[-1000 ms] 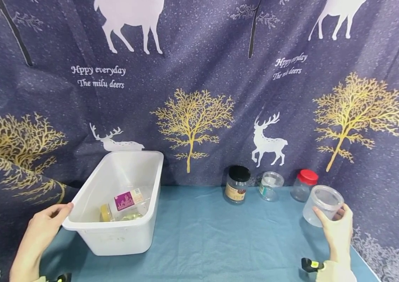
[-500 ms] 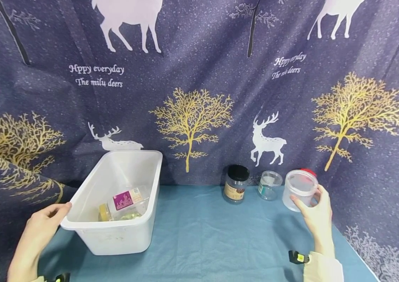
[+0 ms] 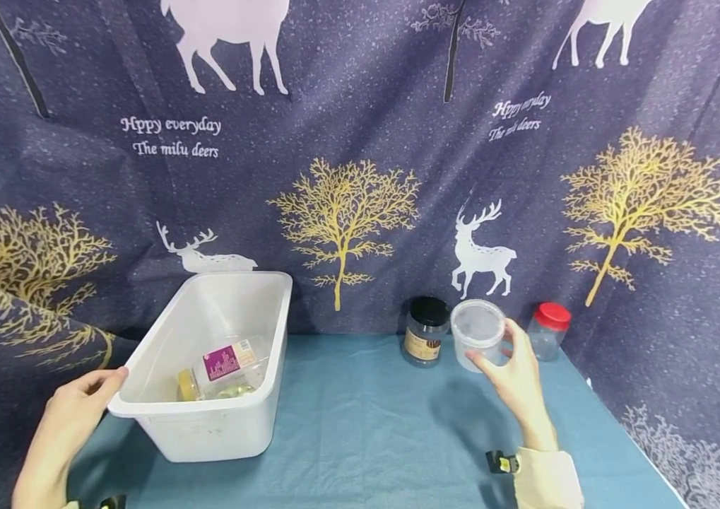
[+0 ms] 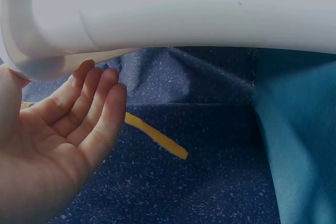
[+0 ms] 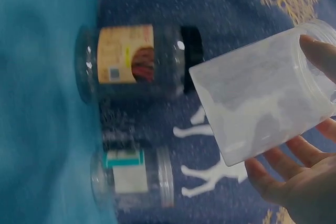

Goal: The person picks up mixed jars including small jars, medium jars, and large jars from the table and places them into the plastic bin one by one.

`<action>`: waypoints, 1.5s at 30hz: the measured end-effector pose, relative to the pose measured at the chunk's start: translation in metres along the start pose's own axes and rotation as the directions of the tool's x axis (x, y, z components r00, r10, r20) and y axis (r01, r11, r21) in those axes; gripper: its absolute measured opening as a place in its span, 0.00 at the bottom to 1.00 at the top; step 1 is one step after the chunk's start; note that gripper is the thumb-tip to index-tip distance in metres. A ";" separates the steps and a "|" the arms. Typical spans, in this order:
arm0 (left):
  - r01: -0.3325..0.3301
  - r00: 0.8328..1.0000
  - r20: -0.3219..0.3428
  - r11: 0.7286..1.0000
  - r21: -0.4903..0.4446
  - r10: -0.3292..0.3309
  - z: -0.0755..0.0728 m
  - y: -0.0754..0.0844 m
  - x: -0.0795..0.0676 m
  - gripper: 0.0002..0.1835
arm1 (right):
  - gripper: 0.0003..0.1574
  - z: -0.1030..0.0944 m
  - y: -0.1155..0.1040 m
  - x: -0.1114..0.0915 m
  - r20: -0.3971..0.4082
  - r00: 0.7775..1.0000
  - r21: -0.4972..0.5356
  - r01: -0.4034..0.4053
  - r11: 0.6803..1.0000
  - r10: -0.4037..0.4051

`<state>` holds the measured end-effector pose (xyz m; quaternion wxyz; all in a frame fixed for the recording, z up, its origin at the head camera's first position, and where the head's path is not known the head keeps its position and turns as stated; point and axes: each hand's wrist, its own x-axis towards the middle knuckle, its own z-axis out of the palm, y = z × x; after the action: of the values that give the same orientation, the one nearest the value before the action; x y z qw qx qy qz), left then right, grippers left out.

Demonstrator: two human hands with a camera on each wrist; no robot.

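My left hand [image 3: 73, 413] grips the near left corner of a white plastic bin [image 3: 207, 433], thumb on the rim. In the left wrist view the fingers [image 4: 102, 108] curl up beneath that rim. Raised above the table, a translucent plastic jar [image 3: 477, 338] is held by my right hand [image 3: 515, 375], with thumb and fingers around its side. The right wrist view shows it tilted, its frosted wall [image 5: 252, 98] facing the camera. Behind it stand a black-lidded jar [image 3: 425, 343] and a short clear jar [image 5: 131, 178] with a green-and-white label, hidden in the head view.
A clear jar with a red lid [image 3: 552, 318] stands at the back right. Inside the bin lies a clear container with a purple label [image 3: 222, 363] and a yellow lid [image 3: 189, 385]. A dark printed cloth [image 3: 360, 212] hangs behind the blue-covered table [image 3: 360, 424].
My right hand has carried the translucent jar leftward and up, from near the red-lidded jar to in front of the short clear jar. The left hand stays on the bin's rim.
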<state>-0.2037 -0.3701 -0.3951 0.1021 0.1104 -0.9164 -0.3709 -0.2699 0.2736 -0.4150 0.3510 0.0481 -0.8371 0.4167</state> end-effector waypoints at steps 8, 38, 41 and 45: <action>0.011 1.000 0.018 1.000 0.007 -0.011 0.000 0.000 0.000 0.40 | 0.53 0.034 -0.019 -0.009 0.098 0.990 0.079 0.098 0.992 -0.105; 0.001 1.000 0.005 0.999 0.035 -0.001 -0.002 -0.001 0.003 0.39 | 0.49 0.134 -0.231 0.018 0.595 0.548 -0.097 0.775 0.624 -0.588; 0.005 1.000 -0.007 1.000 0.028 -0.005 0.000 0.000 0.002 0.39 | 0.50 0.141 -0.251 0.018 0.607 0.549 -0.140 0.786 0.602 -0.575; 0.012 1.000 0.002 1.000 0.023 -0.012 0.000 0.002 0.003 0.39 | 0.52 0.154 -0.273 0.018 0.612 0.560 -0.182 0.786 0.590 -0.558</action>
<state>-0.2064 -0.3697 -0.3937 0.0975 0.1165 -0.9201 -0.3612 -0.2659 -0.0128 -0.2850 0.2610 0.3980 -0.8793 0.0180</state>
